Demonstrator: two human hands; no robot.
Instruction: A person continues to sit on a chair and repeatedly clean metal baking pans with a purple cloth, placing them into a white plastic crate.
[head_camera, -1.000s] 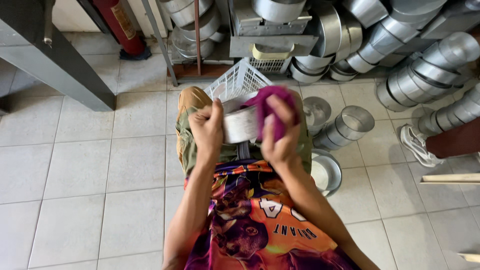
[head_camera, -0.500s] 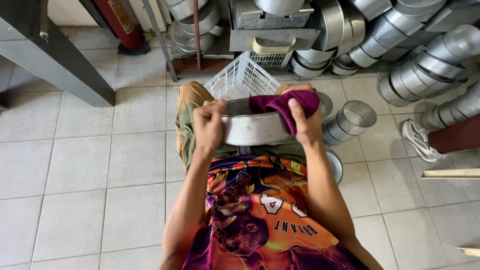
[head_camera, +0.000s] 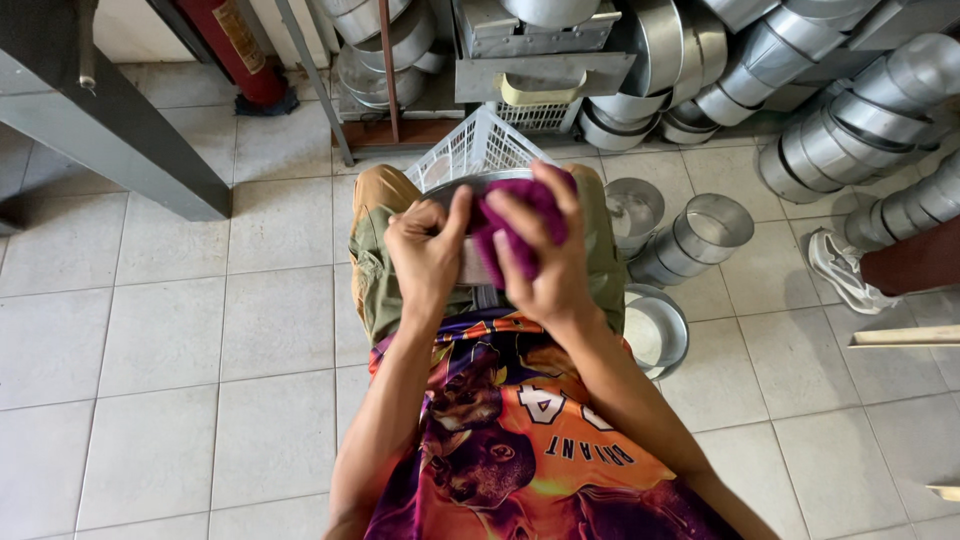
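I sit on a tiled floor with a round metal baking tin (head_camera: 470, 265) held over my lap. My left hand (head_camera: 428, 252) grips the tin's rim on the left side. My right hand (head_camera: 545, 255) presses a purple cloth (head_camera: 512, 232) against the tin's side and rim. Most of the tin is hidden behind both hands and the cloth.
A white plastic basket (head_camera: 470, 150) stands just beyond my knees. Round metal tins (head_camera: 700, 235) lie on the floor to my right, and one shallow tin (head_camera: 655, 330) sits by my hip. Stacked metal pans (head_camera: 850, 120) fill the far right. A grey table leg (head_camera: 110, 130) is at left.
The tin has turned in my hands. My right hand with the purple cloth has moved from the tin's right end to its middle front, and my hands are now closer together.
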